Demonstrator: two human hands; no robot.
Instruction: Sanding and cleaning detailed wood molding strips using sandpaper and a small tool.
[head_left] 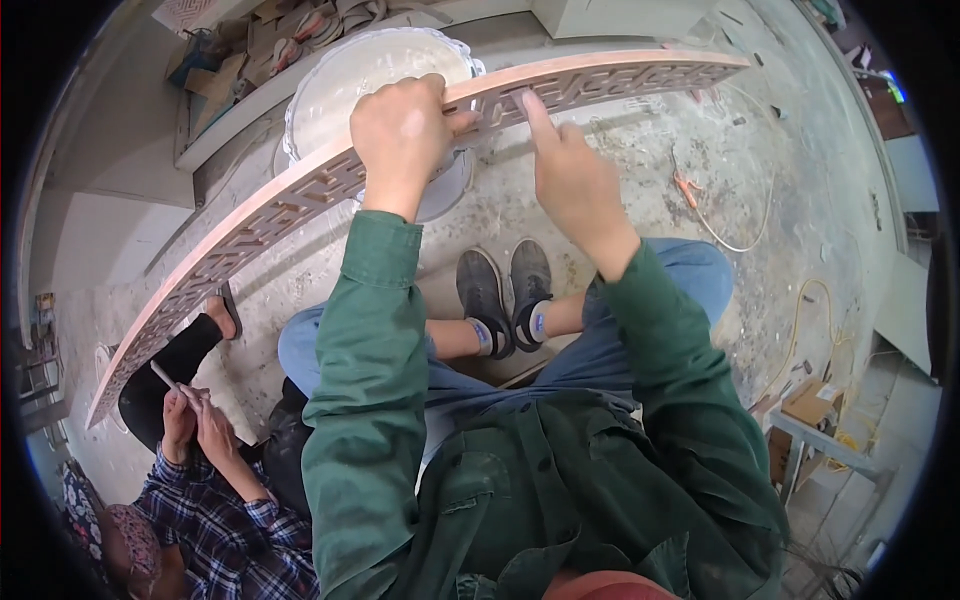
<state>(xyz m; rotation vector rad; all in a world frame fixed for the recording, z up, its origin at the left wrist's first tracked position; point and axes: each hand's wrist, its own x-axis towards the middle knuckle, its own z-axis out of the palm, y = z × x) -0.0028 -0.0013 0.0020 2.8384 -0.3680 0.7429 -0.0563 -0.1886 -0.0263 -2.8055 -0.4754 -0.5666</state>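
A long wooden fretwork panel with cut-out geometric lattice stretches across the view, from the lower left to the upper right. My left hand is wrapped over its top edge near the middle. My right hand is to the right of it, fingers curled, with one finger stretched up against the lattice openings. Whether anything small is inside the right hand is hidden. Behind my left hand, the panel passes in front of a round, pale stool top with a plastic-like cover.
At lower left a co-worker in a plaid shirt sits close, holding a thin stick near the panel's end. An orange-handled tool with a hose lies on the stained floor. Cardboard boxes stand at right; clutter fills a shelf at upper left.
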